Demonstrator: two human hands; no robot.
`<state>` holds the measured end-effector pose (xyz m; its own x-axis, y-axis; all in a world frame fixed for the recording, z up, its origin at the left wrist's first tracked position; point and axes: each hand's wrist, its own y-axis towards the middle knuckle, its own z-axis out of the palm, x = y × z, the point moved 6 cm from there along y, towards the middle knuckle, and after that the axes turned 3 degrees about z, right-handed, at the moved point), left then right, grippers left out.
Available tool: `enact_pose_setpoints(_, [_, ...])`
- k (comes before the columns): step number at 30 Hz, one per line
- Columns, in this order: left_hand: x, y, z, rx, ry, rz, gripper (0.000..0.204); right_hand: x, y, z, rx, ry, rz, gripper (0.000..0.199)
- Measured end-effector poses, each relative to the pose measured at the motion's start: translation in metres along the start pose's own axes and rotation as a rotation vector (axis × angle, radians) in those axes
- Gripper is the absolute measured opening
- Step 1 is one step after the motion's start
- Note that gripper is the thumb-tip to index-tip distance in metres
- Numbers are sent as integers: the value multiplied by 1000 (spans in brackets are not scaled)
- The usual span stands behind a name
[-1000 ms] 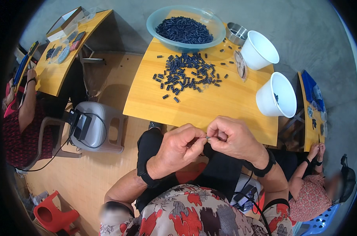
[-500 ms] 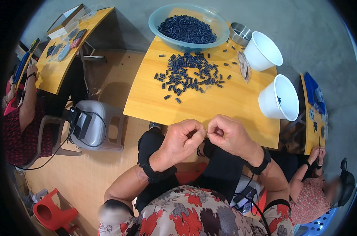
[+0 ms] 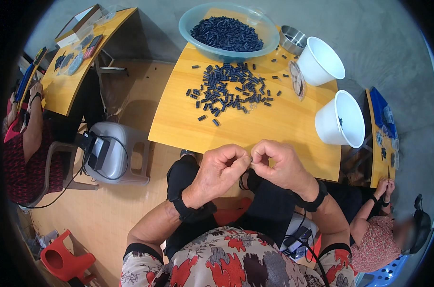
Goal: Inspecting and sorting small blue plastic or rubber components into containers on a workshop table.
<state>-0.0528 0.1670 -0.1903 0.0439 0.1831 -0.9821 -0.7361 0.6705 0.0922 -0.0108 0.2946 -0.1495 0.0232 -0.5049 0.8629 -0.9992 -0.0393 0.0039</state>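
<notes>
My left hand (image 3: 222,168) and my right hand (image 3: 277,164) meet fingertip to fingertip just off the table's near edge, above my lap. Both are closed in a pinch. Between the fingertips there seems to be something tiny and dark, too small to name. Beyond my hands, a loose pile of small dark cylindrical parts (image 3: 231,86) lies spread on the yellow wooden table (image 3: 188,129). Many more such parts fill a wide translucent blue basin (image 3: 190,45) at the table's far side.
Two white tubs (image 3: 324,125) stand at the table's right side; the nearer one holds a few dark bits. Near them are a round metal tin (image 3: 293,40) and a clear plastic dish (image 3: 297,81). A grey stool (image 3: 116,153) stands left. Other people sit at side tables, left and right.
My fingers have shifted slightly where they meet, with the right hand's finger loop a little wider. The view has moved slightly; the pile and containers look the same.
</notes>
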Motion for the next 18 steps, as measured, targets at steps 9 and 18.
enact_pose_setpoints(9, [8,1,0,17,-215,-136,10,-11,-4,2,-91,216,108,9])
enact_pose_setpoints(18, [-14,1,-5,-82,292,204,7,-15,-11,0,-142,193,236,8])
